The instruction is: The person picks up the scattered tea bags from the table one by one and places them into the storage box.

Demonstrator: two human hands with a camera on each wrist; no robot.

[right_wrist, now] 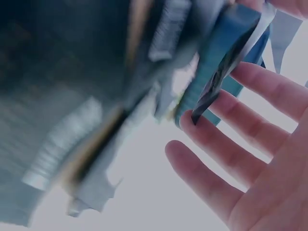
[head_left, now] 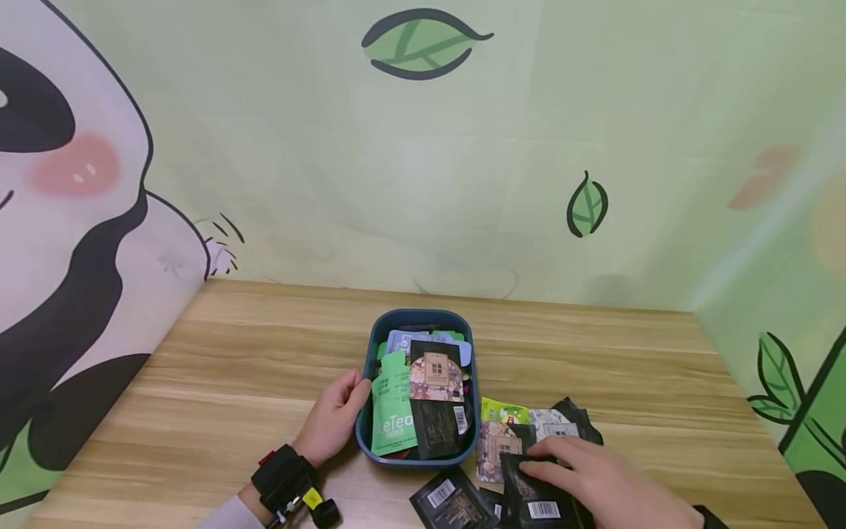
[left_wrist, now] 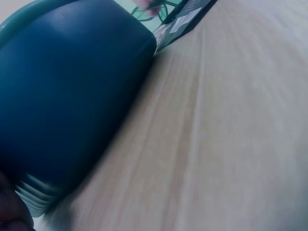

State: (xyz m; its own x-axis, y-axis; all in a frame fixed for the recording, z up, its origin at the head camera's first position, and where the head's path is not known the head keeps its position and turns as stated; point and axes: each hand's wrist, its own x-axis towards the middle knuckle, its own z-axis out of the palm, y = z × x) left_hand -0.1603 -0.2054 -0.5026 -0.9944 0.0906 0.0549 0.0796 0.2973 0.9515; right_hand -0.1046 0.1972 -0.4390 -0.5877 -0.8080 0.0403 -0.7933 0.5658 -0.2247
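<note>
A dark blue plastic box (head_left: 473,411) stands on the table, filled with sachets. Among them a green sachet (head_left: 393,411) and a black sachet with a floral panel (head_left: 436,433) lie on top. My left hand (head_left: 335,415) grips the box at its left side, thumb by the rim; a bit of its fingers (left_wrist: 12,211) shows in the left wrist view. Right of the box, my right hand (head_left: 588,474) pinches a black sachet (head_left: 538,488) over a loose pile. In the right wrist view its fingers (right_wrist: 226,149) lie nearly straight against a sachet edge (right_wrist: 214,89).
Loose sachets lie beside the box: a yellow-green one (head_left: 505,410), a floral one (head_left: 492,459) and a black one (head_left: 452,499) near the front edge. The wooden table (head_left: 264,330) meets a printed wall sheet (head_left: 463,184) behind.
</note>
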